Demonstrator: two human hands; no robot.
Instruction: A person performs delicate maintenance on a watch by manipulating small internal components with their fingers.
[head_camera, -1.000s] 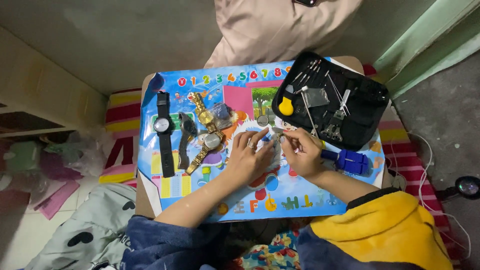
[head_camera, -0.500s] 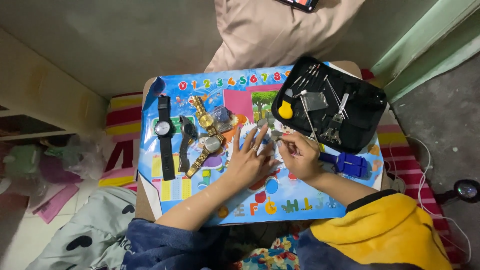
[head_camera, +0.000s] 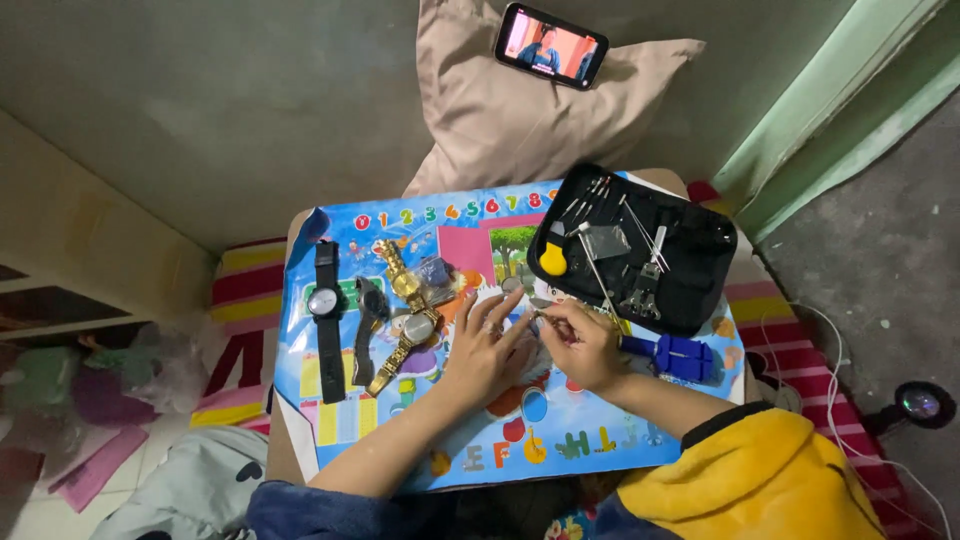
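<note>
Frankly, whatever small metal piece (head_camera: 537, 316) I pinch between my hands is too tiny to make out; it sits above the colourful mat (head_camera: 560, 440), just beside the black tool case (head_camera: 700, 300). My left hand (head_camera: 487, 352) lies flat, fingers spread, its tips meeting my right hand (head_camera: 585, 345), which is curled narrow around the piece. I count three watches: one black-strapped (head_camera: 326, 305), one dark (head_camera: 368, 312), one gold (head_camera: 408, 318). One blue tool (head_camera: 680, 356), partly hidden by my wrist.

glossy printed plastic mat (head_camera: 330, 400), shiny gold metal watch (head_camera: 405, 320) (links polished), matt black fabric tool case (head_camera: 700, 250).
</note>
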